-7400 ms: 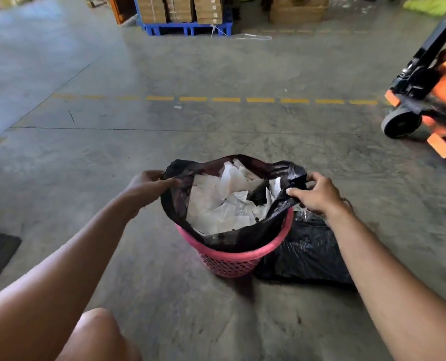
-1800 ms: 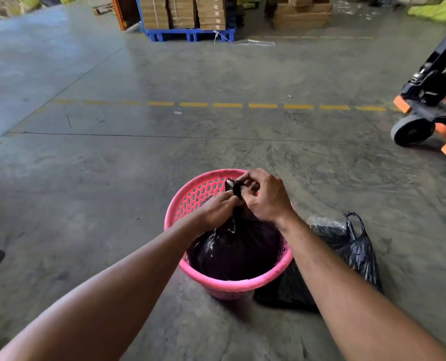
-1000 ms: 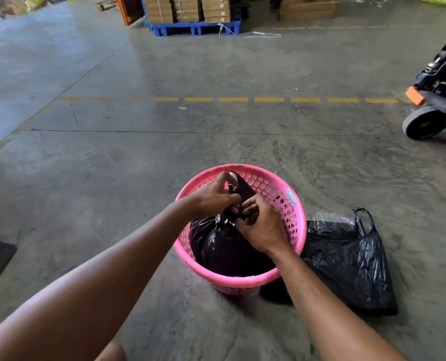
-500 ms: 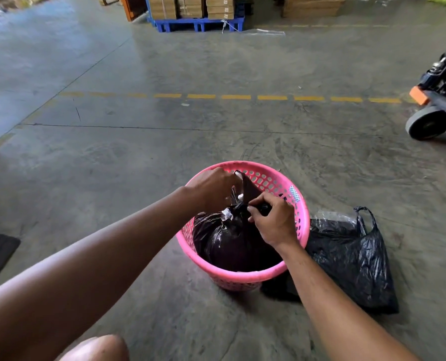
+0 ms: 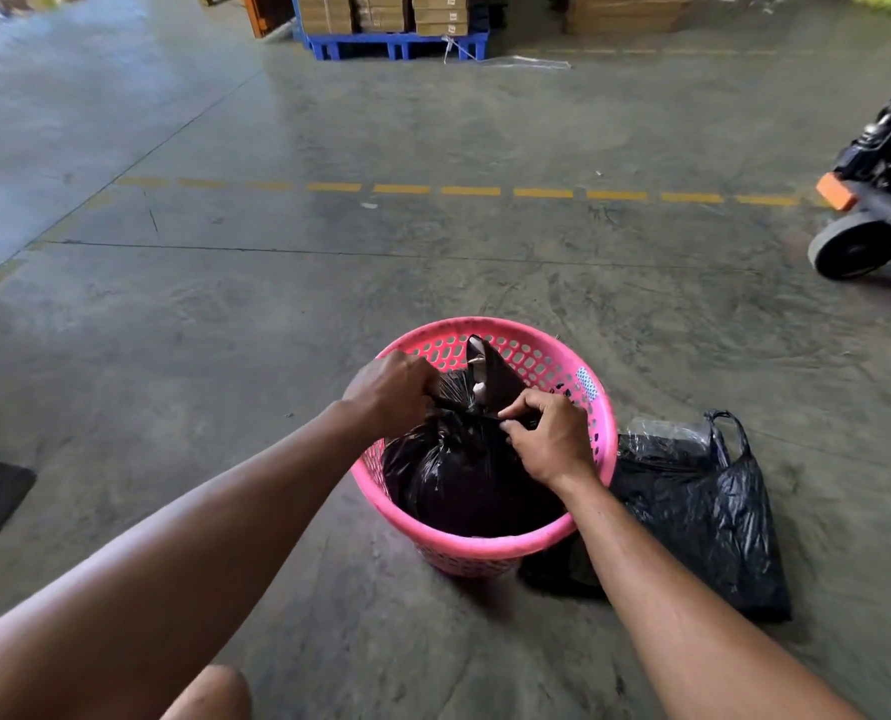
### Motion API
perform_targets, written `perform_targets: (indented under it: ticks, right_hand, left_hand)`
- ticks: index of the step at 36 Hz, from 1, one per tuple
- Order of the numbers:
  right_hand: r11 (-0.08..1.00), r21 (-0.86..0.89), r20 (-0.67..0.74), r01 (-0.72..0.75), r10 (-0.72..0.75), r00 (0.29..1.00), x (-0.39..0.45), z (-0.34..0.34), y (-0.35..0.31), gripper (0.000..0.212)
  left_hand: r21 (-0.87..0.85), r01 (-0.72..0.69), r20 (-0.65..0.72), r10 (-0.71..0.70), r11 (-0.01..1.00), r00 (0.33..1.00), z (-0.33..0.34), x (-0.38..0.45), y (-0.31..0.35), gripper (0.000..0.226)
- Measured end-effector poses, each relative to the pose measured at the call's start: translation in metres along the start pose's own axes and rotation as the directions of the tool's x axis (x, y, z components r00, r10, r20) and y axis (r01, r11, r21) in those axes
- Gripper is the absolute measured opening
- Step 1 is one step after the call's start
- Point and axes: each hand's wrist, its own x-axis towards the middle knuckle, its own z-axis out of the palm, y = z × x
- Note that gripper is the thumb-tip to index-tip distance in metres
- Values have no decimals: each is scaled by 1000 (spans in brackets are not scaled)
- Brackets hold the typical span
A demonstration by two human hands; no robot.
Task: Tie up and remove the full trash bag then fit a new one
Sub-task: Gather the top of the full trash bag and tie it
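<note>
I see: glossy crinkled black plastic trash bag (image 5: 464, 475) | perforated smooth pink plastic basket (image 5: 490, 548) | scuffed, faintly shiny grey concrete floor (image 5: 277, 314)

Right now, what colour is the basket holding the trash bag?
Pink, with a perforated wall; the basket shows in the head view.

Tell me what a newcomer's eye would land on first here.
First the round pink plastic mesh basket low in the middle of the grey concrete floor, with the left hand and right hand pulling the gathered neck of the shiny black trash bag inside it. Next, the flat spare black plastic bag lying right of it.
</note>
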Motion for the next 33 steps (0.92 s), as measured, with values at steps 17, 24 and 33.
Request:
perform_targets:
  ticks: [17,24,33]
  right_hand:
    - [943,-179,-439,-281,179,880,-17,-44,36,49]
    - [944,-69,-469,-321,254,846,-18,-26,43,22]
    - [947,-53,-443,-318,263,857,-18,-25,46,21]
  left_hand:
    - [157,-78,113,60,984,992,19,-3,50,42]
    - [122,-116,107,103,986,989,-1,3,61,33]
    - [39,-48,-29,49,998,998,-69,9,56,40]
